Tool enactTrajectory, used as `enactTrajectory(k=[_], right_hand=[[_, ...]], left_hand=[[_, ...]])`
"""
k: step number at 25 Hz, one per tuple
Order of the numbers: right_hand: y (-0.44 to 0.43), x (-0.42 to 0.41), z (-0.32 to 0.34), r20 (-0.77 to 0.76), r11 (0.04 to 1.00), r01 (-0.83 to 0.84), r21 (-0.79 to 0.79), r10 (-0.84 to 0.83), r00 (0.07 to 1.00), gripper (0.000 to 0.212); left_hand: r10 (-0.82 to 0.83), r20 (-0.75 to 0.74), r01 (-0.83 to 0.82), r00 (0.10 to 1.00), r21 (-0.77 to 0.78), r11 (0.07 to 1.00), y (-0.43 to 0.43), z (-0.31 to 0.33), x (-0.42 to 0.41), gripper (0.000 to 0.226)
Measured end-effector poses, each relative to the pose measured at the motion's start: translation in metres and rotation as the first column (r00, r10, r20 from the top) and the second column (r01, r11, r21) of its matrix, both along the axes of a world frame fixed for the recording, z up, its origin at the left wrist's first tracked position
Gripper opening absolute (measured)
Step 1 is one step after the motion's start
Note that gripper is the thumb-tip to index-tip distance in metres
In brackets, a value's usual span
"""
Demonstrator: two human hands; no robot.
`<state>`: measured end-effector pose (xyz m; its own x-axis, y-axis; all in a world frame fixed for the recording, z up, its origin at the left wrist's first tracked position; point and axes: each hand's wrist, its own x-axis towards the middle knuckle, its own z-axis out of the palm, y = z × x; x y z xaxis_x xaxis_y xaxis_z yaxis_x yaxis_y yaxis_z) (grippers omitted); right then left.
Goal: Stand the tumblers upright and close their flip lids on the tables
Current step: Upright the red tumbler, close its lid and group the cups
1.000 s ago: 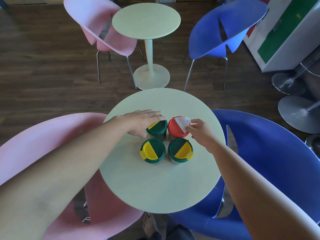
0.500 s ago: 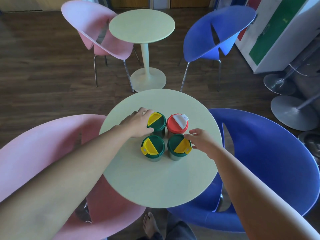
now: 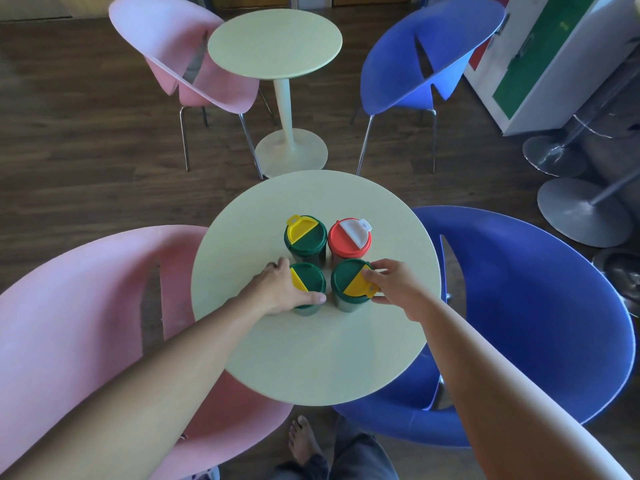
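Several tumblers stand upright in a square on the near round table (image 3: 311,358). At the back are a green tumbler with a yellow flip lid (image 3: 305,235) and a red tumbler with a white flip lid (image 3: 349,237); both lids lie flat. My left hand (image 3: 280,289) wraps the front left green tumbler (image 3: 310,282) from its left side, thumb along its near edge. My right hand (image 3: 398,287) grips the front right green tumbler (image 3: 348,284) at its right rim, fingers on its yellow lid.
A pink chair (image 3: 79,323) stands left of the table and a blue chair (image 3: 540,306) right of it. Beyond are a second round table (image 3: 273,43), another pink chair (image 3: 180,57) and another blue chair (image 3: 422,53). Stool bases (image 3: 581,213) stand at the right.
Both hands have drawn back from the rear tumblers to the front pair. My left hand left the rear green tumbler; my right hand left the red one's white lid, which now lies flat.
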<state>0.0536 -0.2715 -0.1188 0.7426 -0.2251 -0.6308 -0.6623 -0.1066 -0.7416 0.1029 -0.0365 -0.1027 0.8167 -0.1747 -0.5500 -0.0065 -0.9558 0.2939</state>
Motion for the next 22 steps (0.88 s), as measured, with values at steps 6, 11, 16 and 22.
enactTrajectory(k=[6, 11, 16, 22], right_hand=[[0.004, -0.001, -0.001, 0.005, 0.999, 0.049, -0.015, -0.049, 0.999, 0.028], [0.01, -0.005, -0.003, 0.024, 0.994, 0.108, -0.006, -0.108, 0.994, 0.019], [0.012, -0.006, -0.004, 0.031, 0.992, 0.128, -0.004, -0.128, 0.991, 0.023], [0.013, -0.007, -0.004, 0.035, 0.993, 0.12, -0.009, -0.12, 0.992, 0.021]], left_hand=[[0.03, 0.012, -0.03, 0.999, -0.045, 0.999, -0.005, 0.003, -0.002, 0.106], [0.15, 0.021, -0.149, 0.988, -0.045, 0.988, -0.011, 0.004, -0.003, 0.099], [0.224, 0.023, -0.222, 0.974, -0.061, 0.973, -0.017, 0.0, -0.005, 0.095], [0.225, 0.037, -0.223, 0.974, -0.05, 0.974, -0.02, 0.004, -0.005, 0.095]])
